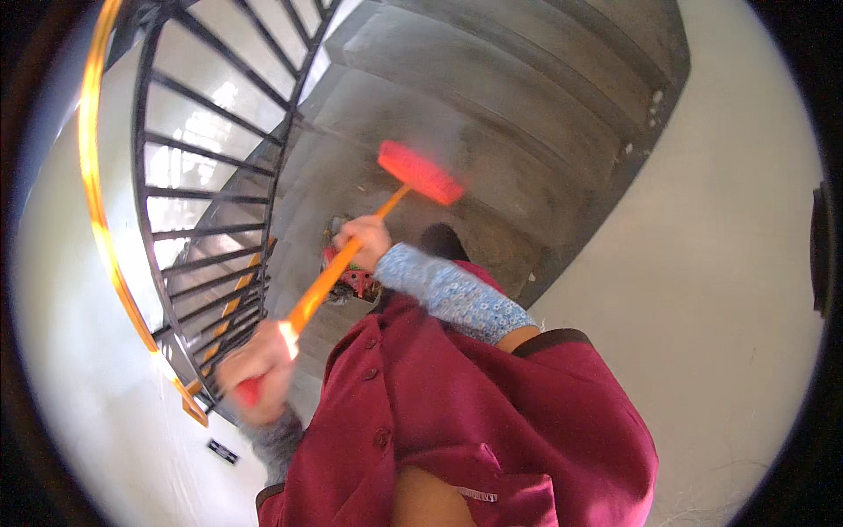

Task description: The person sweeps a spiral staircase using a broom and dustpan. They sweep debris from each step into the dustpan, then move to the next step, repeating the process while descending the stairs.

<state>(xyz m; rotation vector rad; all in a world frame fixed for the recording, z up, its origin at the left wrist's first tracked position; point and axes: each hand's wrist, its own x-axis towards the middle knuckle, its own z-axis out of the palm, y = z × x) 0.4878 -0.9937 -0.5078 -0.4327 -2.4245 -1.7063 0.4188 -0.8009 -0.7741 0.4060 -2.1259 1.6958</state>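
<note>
A broom with an orange handle [323, 290] slants across the view, its red brush head [421, 172] over the grey stair treads. My right hand [365, 238], in a blue floral sleeve, grips the handle lower down, nearer the brush. Around the handle's upper end is my left hand [257, 372], blurred, with a red tip showing at its fist. Motion blurs the bristles, so I cannot tell whether they touch the step. Below my right hand, partly hidden, sits a red item with mixed litter [359, 283], possibly a dustpan.
Curving grey stairs [527, 85] fill the upper middle. On the left runs a black metal railing [211, 151] with a yellow-orange handrail [92, 165]. A pale wall [691, 230] borders the right side. A dark shoe [444, 240] stands on a step.
</note>
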